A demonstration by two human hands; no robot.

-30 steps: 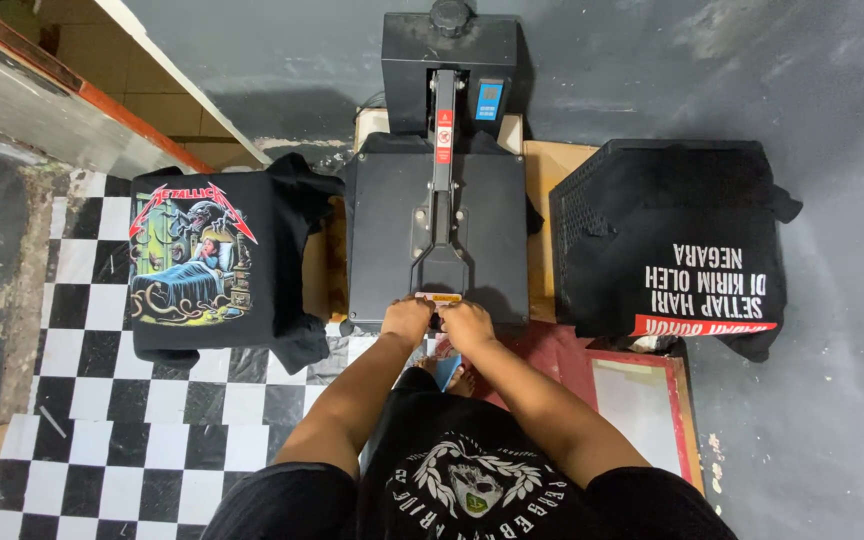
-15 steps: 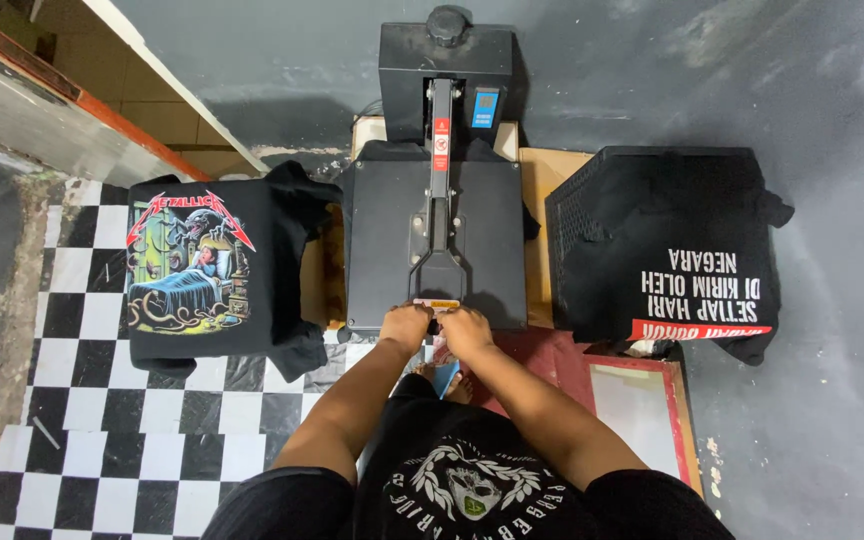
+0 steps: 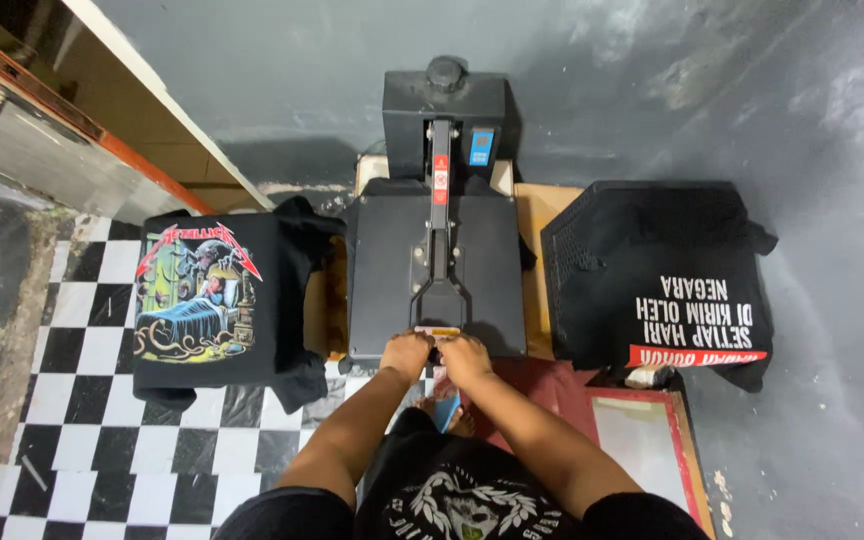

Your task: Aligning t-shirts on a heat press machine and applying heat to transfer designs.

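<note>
The heat press is hemmed in: a printed black shirt close on its left, a stack of black shirts near its right, the wall behind.

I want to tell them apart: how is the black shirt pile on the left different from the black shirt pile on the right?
The left shirt pile shows a colourful picture print; the right shirt pile shows white lettering with a red strip. The left pile lies on checkered floor, the right pile on grey floor. Both are black and flank the heat press, whose handle both the left hand and the right hand grip.
</note>
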